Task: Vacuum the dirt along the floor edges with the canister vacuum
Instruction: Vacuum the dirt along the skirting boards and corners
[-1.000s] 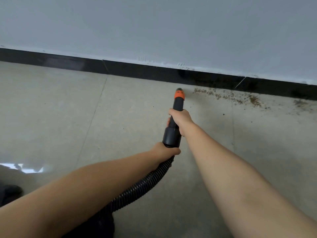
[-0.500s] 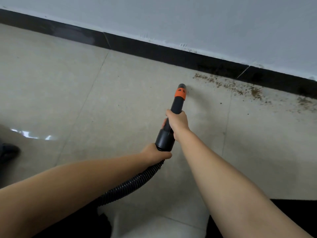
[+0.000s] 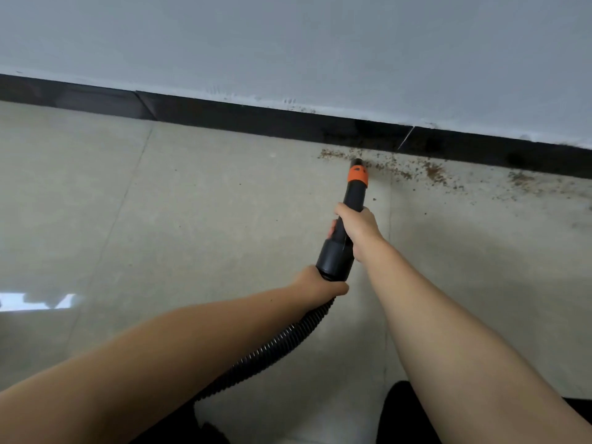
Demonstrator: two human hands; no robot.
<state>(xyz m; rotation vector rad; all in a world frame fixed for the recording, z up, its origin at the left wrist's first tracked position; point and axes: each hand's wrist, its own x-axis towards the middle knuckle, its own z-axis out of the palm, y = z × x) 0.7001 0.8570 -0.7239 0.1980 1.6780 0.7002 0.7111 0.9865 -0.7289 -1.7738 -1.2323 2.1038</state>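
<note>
A grey wall [image 3: 288, 36] meets the pale tiled floor [image 3: 192, 225] at a black skirting board [image 3: 256, 121], which runs down and to the right across my view. Along its foot lies the brown dirt [image 3: 432, 173], a ragged band that begins just left of the nozzle tip and trails off to the right, thinning toward the frame edge.

From below, the ribbed black hose [image 3: 272, 350] climbs to the vacuum wand [image 3: 344, 238], whose long axis points up and slightly right, almost square to the skirting. Its orange collar [image 3: 358, 177] sits just behind the tip, and the tip appears to touch the near-left end of the dirt band, though I cannot tell if it is flat on the tile.

My right hand [image 3: 357, 227] is the nearer one to the dirt, fingers wrapped round the wand's narrow neck. My left hand [image 3: 315, 282] grips the hose just under the wand's wide cuff.

The uncleaned dirt lies rightward of the tip, so I judge the coming sweep must run right, parallel to the skirting.
</note>
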